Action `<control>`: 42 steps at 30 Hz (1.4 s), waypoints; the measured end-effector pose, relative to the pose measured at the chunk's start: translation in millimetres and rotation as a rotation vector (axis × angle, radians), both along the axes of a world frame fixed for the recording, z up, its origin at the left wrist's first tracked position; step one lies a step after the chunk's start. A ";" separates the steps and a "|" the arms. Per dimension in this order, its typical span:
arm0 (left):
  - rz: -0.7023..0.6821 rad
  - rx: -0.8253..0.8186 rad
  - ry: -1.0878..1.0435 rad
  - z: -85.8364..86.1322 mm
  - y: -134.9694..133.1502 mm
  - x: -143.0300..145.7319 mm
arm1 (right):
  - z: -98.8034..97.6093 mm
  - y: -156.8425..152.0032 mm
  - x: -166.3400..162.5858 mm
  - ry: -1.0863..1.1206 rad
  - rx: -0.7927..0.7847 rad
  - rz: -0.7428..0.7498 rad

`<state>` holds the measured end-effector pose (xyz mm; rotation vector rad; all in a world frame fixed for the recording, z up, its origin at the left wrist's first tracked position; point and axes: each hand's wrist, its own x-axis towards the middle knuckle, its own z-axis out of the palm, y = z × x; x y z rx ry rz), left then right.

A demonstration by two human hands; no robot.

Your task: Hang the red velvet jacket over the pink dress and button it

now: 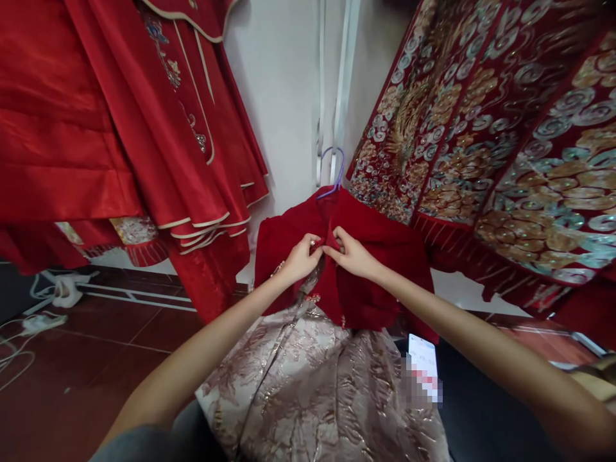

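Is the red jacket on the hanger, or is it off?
It is on: the purple hanger sits in the neck of the red jacket, its hook rising above the collar.

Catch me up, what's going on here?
A person's bare left hand and right hand meet at the front opening of a short, deep-red fabric jacket, pinching it just below the neckline. A purple hanger hook rises from the neck. The fingers hide whether anything is fastened there. A shiny beige-pink floral brocade garment spreads below the jacket, and a phone with a lit screen lies to its right.
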<state>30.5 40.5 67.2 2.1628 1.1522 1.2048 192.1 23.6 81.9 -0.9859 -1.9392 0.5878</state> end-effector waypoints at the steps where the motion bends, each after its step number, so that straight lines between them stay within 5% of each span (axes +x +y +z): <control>1: -0.008 -0.002 -0.012 0.2 0.3 -1.3 | -2.4 -0.6 1.1 0.027 -0.013 0.009; 6: 0.003 0.077 -0.008 6.1 -7.1 -6.5 | -17.0 -3.9 5.7 0.285 0.011 -0.062; 12: -0.004 0.039 -0.141 4.4 -22.0 -3.8 | -27.3 -8.5 5.5 0.398 -0.011 0.033; 20: -0.008 0.082 0.052 19.5 -25.4 -3.9 | -24.1 -13.2 14.7 0.362 0.029 0.072; 31: 0.046 0.128 0.329 27.5 -39.5 0.5 | 5.7 -18.4 27.8 -0.005 0.187 -0.004; 42: 0.250 0.203 0.521 3.8 -40.3 1.2 | -5.8 -6.5 44.8 -0.019 0.134 -0.015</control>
